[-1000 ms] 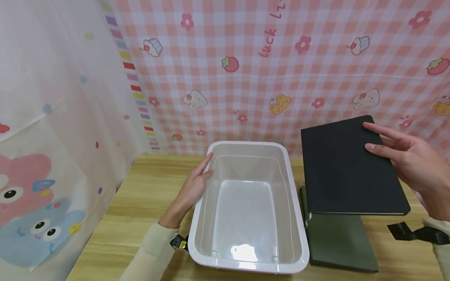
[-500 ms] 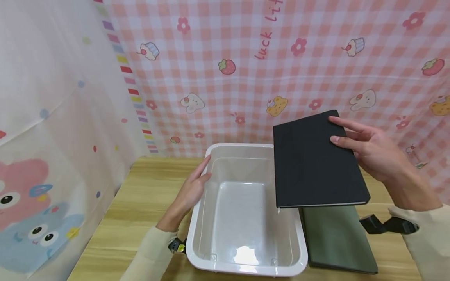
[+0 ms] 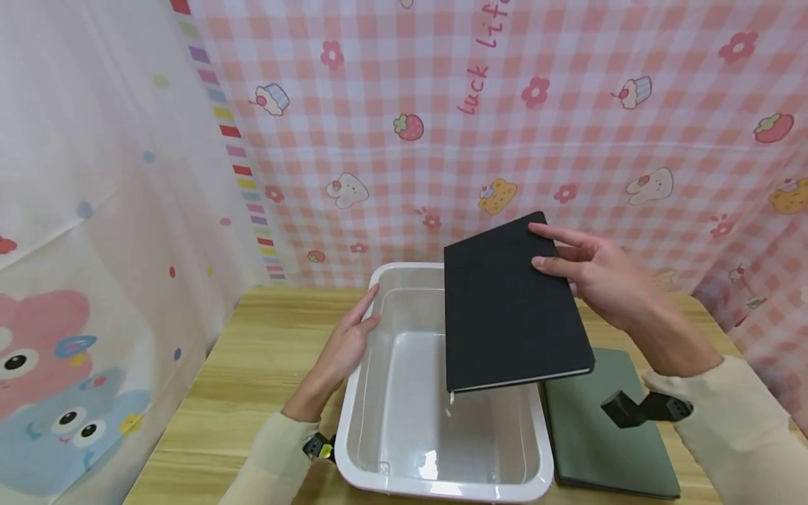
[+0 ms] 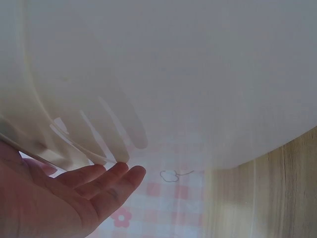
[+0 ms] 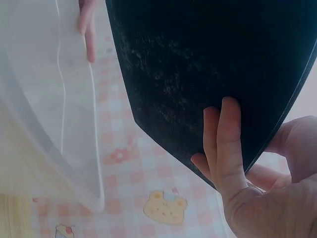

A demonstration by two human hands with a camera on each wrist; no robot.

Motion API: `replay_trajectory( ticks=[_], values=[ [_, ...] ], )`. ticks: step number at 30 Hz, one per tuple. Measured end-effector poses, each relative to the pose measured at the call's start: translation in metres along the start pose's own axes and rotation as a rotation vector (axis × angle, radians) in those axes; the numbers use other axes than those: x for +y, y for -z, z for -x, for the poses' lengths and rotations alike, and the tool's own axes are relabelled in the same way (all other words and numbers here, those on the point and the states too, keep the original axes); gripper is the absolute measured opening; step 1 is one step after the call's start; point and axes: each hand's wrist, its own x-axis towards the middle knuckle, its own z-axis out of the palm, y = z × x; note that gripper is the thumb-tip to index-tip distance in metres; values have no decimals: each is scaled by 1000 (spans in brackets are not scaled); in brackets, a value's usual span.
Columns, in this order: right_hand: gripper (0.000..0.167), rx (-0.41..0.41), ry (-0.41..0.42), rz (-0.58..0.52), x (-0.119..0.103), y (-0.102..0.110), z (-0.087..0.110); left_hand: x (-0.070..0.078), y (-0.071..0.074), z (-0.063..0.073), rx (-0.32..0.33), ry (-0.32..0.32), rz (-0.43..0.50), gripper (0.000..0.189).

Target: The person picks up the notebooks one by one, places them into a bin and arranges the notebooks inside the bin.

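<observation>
My right hand holds a black hardcover notebook by its upper right edge, thumb on the near cover and several fingers behind it. The notebook is tilted over the right half of a pale plastic bin, with a thin ribbon hanging from its lower left corner. In the right wrist view, fingers lie flat against the scuffed far cover. My left hand grips the bin's left rim, thumb over the inner side. In the left wrist view its fingertips touch the bin's outer wall.
A dark green notebook lies on the wooden table, close along the bin's right side and partly under my right wrist. Behind the table hangs a pink checked cloth; a white patterned cloth hangs at the left.
My right hand has carried the black notebook left, from above the green notebook to over the bin, uncovering more of the green one. The left hand stays on the rim.
</observation>
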Motion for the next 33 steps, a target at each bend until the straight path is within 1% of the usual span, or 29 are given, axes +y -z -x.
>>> replay_trajectory(
  ticks=[4, 7, 11, 17, 22, 28, 33],
  values=[
    [67, -14, -18, 70, -1, -11, -3, 0, 0, 0, 6, 10, -4, 54],
    [65, -21, -31, 125, -2, -20, -6, 0, 0, 0, 4, 6, -7, 54],
    [63, -22, -48, 168, -4, -29, -9, 0, 0, -1, -5, 1, -12, 55],
    [61, -30, -84, 182, -5, -45, -15, 0, -1, -2, 2, -8, -27, 54],
    [60, -44, -96, 211, -5, -60, -21, -2, -1, -3, 13, -25, -36, 54],
    [59, -77, -114, 219, 1, -76, -29, -3, 0, -3, 10, -38, -25, 54],
    [59, -79, -111, 255, 7, -89, -34, -4, 0, -3, 21, -34, -19, 53]
  ],
)
